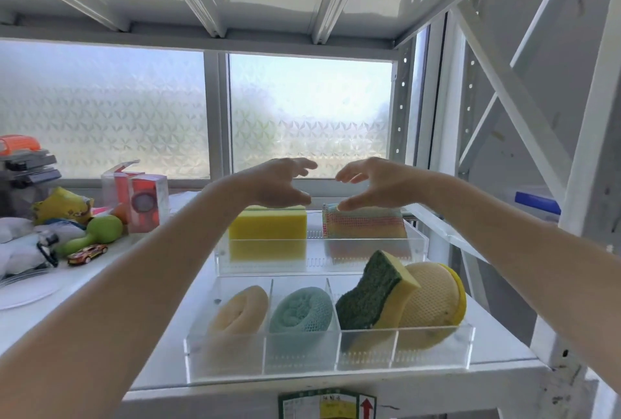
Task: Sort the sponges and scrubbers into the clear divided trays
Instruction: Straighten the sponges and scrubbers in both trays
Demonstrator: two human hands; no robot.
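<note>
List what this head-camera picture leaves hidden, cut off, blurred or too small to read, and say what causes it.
- Yellow sponge top: head view, covered by the left hand.
- Rainbow mesh scrubber top edge: right hand over it; contact unclear.
- Yellow mesh scrubber left part: behind the green-and-yellow scouring sponge.
- Label: cut off by the bottom edge, print too small.
- Outside: blurred by frosted window.

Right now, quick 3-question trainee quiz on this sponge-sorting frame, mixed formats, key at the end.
1. True or false: the teal scrubber lies in the near tray.
2. Multiple choice: the left hand hovers above which item? A) yellow sponge B) toy car C) green-backed sponge
3. Fill in: the rainbow sponge stands in the ____ tray, under the right hand.

Key: 1 true; 2 A; 3 far
</note>
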